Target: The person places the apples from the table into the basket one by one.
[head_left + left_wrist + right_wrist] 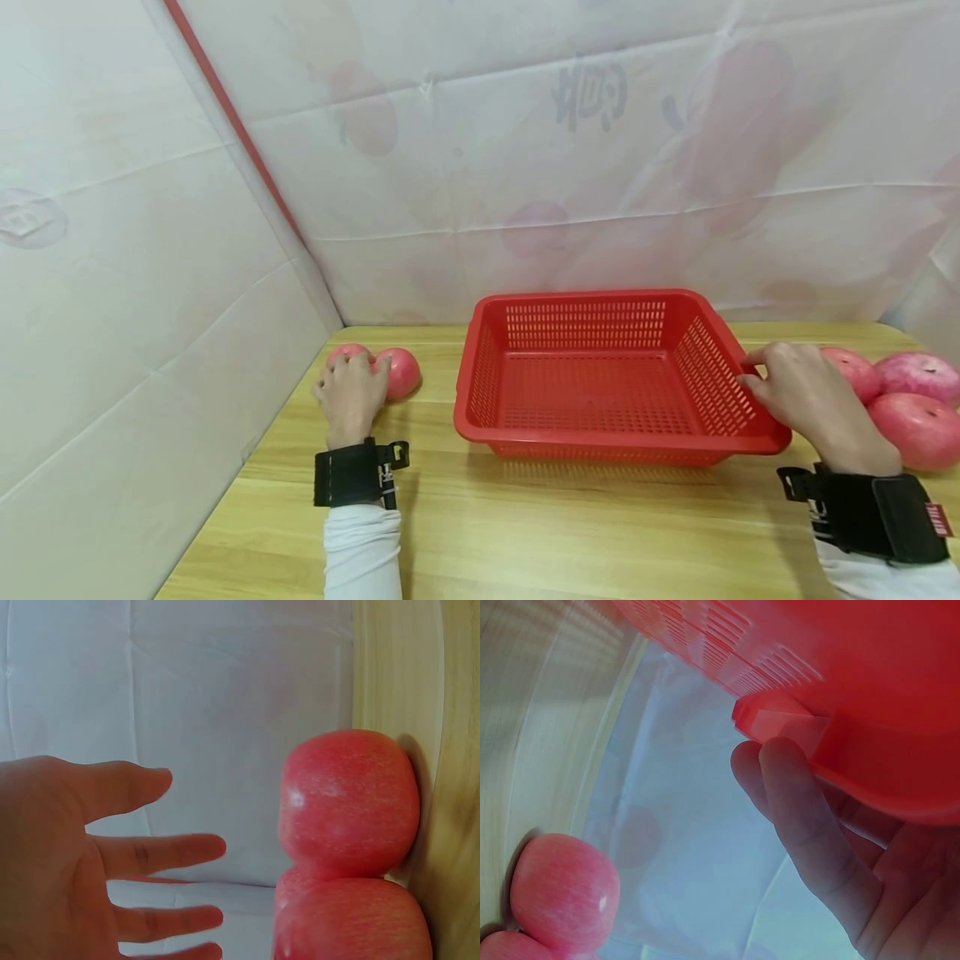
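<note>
Left grip, fingers spread and empty, is hovering just above the apples sitting on the tabletop, left of the red basket; right grip is holding its right rim.

My left hand: fingers extended, spread apart.
My right hand: fingers curled, gripping.
My forearms: both reaching forward, well apart.

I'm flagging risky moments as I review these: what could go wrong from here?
The right hand grips the basket at one end only, so lifting might tip it. Moving it rightward could bump the right apples. The left apples touch, so if the left hand closes on one, another might roll away.
</note>
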Action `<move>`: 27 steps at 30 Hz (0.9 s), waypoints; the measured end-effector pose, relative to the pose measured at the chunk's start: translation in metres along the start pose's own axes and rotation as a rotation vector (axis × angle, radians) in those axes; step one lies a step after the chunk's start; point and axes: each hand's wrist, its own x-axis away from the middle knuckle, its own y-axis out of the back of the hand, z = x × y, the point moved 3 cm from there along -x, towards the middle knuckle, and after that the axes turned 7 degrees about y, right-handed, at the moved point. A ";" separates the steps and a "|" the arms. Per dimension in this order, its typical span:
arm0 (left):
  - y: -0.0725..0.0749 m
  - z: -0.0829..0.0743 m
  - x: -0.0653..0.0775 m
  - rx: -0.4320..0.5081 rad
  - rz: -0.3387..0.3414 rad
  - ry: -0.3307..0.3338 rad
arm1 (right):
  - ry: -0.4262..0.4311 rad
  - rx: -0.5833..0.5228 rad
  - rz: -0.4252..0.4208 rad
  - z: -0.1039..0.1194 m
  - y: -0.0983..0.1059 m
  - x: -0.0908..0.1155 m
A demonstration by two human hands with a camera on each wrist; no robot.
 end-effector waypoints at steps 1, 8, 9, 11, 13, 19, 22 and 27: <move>0.000 0.000 0.000 -0.006 0.007 0.013 | -0.001 0.000 0.002 0.000 0.000 0.000; -0.001 0.003 0.000 -0.024 0.107 0.088 | -0.003 0.006 0.005 -0.001 -0.001 -0.001; -0.001 0.003 0.000 -0.023 0.116 0.095 | -0.002 0.005 0.006 -0.001 -0.001 -0.001; -0.001 0.004 0.000 -0.019 0.128 0.103 | -0.001 0.002 0.006 0.000 0.000 -0.001; -0.002 0.005 0.000 -0.011 0.131 0.109 | 0.001 -0.002 0.005 0.000 0.000 0.000; -0.005 0.008 0.000 -0.005 0.121 0.120 | 0.001 0.005 -0.006 0.000 0.000 0.000; -0.007 0.010 -0.001 -0.012 0.126 0.120 | 0.002 0.008 -0.010 0.000 0.000 0.000; -0.011 0.013 -0.002 -0.028 0.150 0.134 | 0.005 0.012 -0.008 -0.001 -0.001 -0.001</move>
